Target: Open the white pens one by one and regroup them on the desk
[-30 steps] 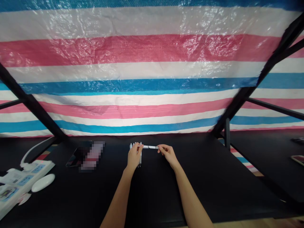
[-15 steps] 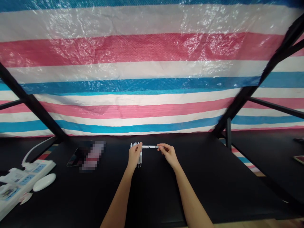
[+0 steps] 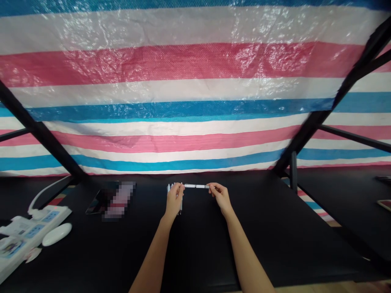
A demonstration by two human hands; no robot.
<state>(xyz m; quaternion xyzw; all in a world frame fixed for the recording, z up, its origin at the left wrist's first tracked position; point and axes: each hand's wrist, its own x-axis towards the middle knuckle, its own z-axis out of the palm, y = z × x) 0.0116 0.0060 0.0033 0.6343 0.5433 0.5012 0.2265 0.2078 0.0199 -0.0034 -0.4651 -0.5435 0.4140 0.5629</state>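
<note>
Behind the far edge of the surface [image 3: 195, 244] hung a striped tarp [image 3: 183, 93] in pink, blue and white bands, crossed by two black frame bars [image 3: 39, 130] slanting down toward the far corners. The black surface itself took up the lower part of the view. Toward its left edge lay a white power strip [image 3: 21, 236] with a pale oval mouse [image 3: 57, 234] just beside it, and nearer the far edge lay a dark tablet [image 3: 99, 199], partly blurred.

Near the middle of the far edge the person's two hands worked close together. The left hand [image 3: 174, 200] was closed around a bunch of white pens [image 3: 174, 186], whose tips stood up above the knuckles. The right hand [image 3: 220, 194] was pinched narrow on one end of a single white pen [image 3: 196, 186], which lay level between the two hands, its other end touching or just beside the bunch; which of the two could not be told at that size.

As a judgement, the gathering was well along: several pens were already collected in the left fist, one pen was at the point of joining or leaving it, and no loose pens showed elsewhere on the surface.
</note>
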